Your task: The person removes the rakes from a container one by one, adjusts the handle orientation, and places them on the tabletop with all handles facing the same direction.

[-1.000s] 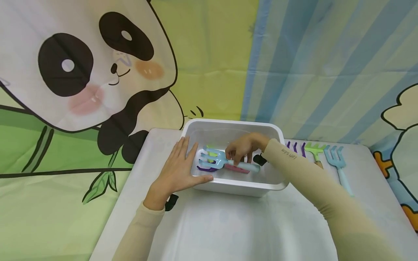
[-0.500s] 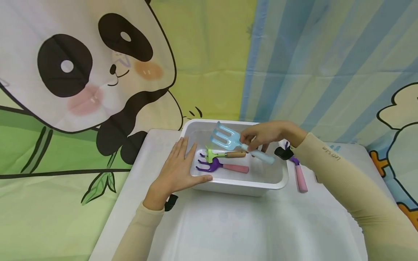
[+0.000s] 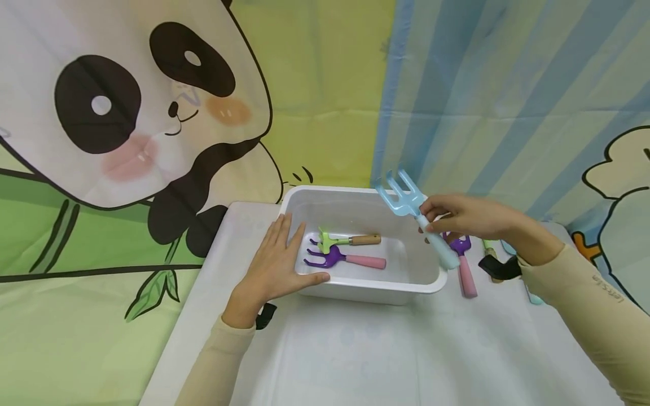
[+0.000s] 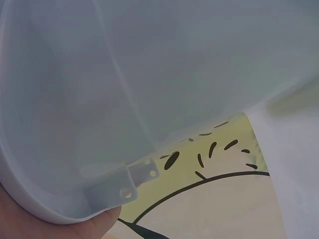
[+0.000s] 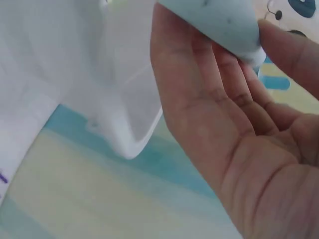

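A light-blue toy garden fork [image 3: 408,202] is held up over the right end of a white plastic bin [image 3: 355,285]. My right hand [image 3: 474,217] pinches its handle between thumb and fingers, tines pointing up and left; the handle [image 5: 224,27] shows close up in the right wrist view. Spread, straight fingers of my left hand [image 3: 274,265] rest on the bin's left rim, with the thumb along its front rim. Inside the bin lie a green hand rake [image 3: 363,240] with a wooden handle and a purple hand rake [image 3: 367,261] with a pink handle.
Right of the bin, on the white-covered table [image 3: 355,349], lies another purple rake [image 3: 468,277] with a pink handle. Beyond it are a green wooden-handled tool [image 3: 490,252] and a light-blue tool [image 3: 534,296], partly hidden by my right arm. A printed panda curtain [image 3: 325,84] hangs behind.
My right hand has lifted the light-blue fork from the bin and carried it rightward to the right rim, uncovering the green and purple rakes. My left hand has stayed in place.
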Motion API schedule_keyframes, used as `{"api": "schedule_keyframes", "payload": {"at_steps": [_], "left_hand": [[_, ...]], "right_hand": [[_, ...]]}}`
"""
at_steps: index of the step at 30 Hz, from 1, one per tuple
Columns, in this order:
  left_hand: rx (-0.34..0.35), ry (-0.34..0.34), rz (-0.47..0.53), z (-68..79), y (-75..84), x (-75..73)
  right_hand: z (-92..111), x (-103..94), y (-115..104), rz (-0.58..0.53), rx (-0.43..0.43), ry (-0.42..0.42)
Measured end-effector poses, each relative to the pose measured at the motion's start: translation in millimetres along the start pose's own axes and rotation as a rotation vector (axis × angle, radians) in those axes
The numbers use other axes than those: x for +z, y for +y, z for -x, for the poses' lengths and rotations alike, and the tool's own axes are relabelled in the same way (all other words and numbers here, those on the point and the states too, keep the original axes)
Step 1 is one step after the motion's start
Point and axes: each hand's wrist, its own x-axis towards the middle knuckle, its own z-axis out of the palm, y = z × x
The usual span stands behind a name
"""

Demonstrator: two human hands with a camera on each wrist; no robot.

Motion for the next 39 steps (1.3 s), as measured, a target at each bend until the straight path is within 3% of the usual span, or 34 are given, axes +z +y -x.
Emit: {"api": "schedule_keyframes", "payload": {"at_steps": [7, 12, 17, 28, 34, 39], "left_hand": [[-0.009, -0.002, 0.005, 0.9, 0.1, 0.8], [-0.005, 0.004, 0.008, 1.3, -0.1, 0.6], [0.000, 0.006, 0.008, 0.7, 0.3, 1.0], [0.005, 0.008, 0.004, 1.1, -0.3, 1.1], [0.007, 0.014, 0.009, 1.4, -0.8, 2.3], [0.000, 0.008, 0.010, 0.5, -0.4, 2.7]], "right_hand": [[41, 4.4, 33, -0.024, -0.036, 0.116], [67, 13.3, 65, -0.018, 0.014, 0.222], [87, 31.4, 103, -0.103, 0.044, 0.260], [110, 77.6, 192, -0.363, 0.118, 0.206], [117, 99.6, 223, -0.449, 0.239, 0.185], [124, 115.4, 239, -0.515, 0.247, 0.154]]}}
